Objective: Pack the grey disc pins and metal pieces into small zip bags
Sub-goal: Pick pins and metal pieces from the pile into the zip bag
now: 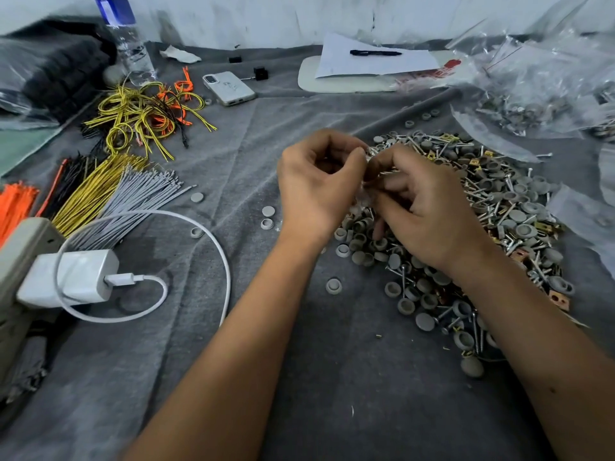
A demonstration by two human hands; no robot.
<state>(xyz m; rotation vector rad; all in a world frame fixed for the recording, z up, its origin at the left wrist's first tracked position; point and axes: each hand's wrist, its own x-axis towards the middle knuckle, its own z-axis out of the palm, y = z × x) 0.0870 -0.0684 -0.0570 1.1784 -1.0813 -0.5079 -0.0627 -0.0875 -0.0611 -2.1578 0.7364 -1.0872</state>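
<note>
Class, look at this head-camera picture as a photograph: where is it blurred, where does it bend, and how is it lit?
Head view: the left hand and right hand are slightly soft where they meet around a small clear bag; the clear bags at top right smear and glint; the water bottle leans, showing wide-angle bending toward the edges; lighting on the grey cloth is soft, with faint shadows.

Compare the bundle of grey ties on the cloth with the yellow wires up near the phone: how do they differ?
The grey ties lie straight and fanned out in one flat bundle, while the yellow wires are curled into loops and tangled. The grey ties are all one colour; the yellow wires are mixed with orange and black strands. The grey ties sit beside the white charger, the yellow wires farther back by the water bottle. Both rest loose on the grey cloth, left of the hands.
</note>
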